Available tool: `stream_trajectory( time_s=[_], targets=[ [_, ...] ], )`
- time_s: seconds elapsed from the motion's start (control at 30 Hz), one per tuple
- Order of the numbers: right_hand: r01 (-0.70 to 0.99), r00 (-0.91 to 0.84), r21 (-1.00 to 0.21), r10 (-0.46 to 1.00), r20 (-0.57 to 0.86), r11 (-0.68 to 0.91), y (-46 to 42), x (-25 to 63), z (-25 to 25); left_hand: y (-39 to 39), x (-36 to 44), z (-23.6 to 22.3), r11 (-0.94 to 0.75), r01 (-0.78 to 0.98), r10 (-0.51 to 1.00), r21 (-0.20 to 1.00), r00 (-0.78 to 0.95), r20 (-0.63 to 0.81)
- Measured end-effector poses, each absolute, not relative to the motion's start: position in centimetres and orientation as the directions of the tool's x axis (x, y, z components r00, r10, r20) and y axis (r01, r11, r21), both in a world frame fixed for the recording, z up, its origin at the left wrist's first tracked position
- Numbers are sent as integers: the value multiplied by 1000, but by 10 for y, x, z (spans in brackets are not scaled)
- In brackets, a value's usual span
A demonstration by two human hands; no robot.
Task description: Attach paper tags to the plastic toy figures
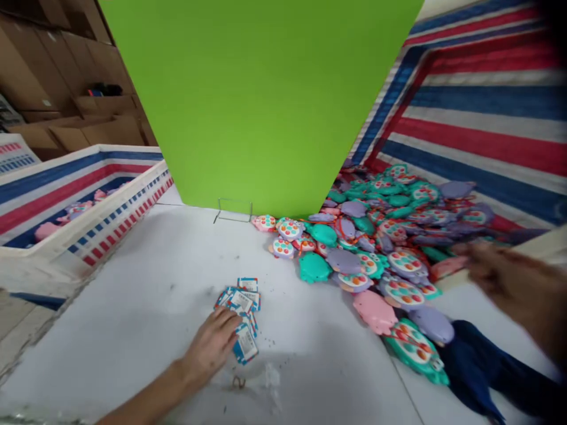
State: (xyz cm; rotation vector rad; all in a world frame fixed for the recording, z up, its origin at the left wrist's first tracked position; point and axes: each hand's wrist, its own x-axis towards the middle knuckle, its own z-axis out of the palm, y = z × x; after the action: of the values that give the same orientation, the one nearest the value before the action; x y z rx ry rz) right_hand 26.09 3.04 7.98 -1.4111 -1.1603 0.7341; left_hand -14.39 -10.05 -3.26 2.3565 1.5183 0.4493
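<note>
Your left hand is resting on cards at seven o'clock, your right hand hovering blurred beside a pink toy at three, both grips unclear; a light touch should be separating cards best

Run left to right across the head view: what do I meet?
White plastic basket with striped lining → loose pile of small blue-and-white cards → heap of pink, purple and teal animal-shaped toys → bare right hand.

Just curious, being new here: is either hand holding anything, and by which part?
Right hand: apparently a pink toy, pinched at its near end, though blurred. Left hand: over cards; whether held is unclear.
</note>
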Motion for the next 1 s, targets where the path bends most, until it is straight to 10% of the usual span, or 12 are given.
stream_trajectory(
  time_s=[0.33,0.73,1.0],
  targets=[
    [193,-39,-929,944,-328,-315,-98,99,-49,-85,-138,-33,-624,733,731,271,670,-129],
    [794,-310,-583,940,-140,175,-103,-1,-57,-102,-153,-44,-355,869,904,344,413,-111],
    [385,-173,-914,963,-208,-128,-97,6,-64,-114,-155,-52,-41,833,991,551,105,-86]
  ],
)
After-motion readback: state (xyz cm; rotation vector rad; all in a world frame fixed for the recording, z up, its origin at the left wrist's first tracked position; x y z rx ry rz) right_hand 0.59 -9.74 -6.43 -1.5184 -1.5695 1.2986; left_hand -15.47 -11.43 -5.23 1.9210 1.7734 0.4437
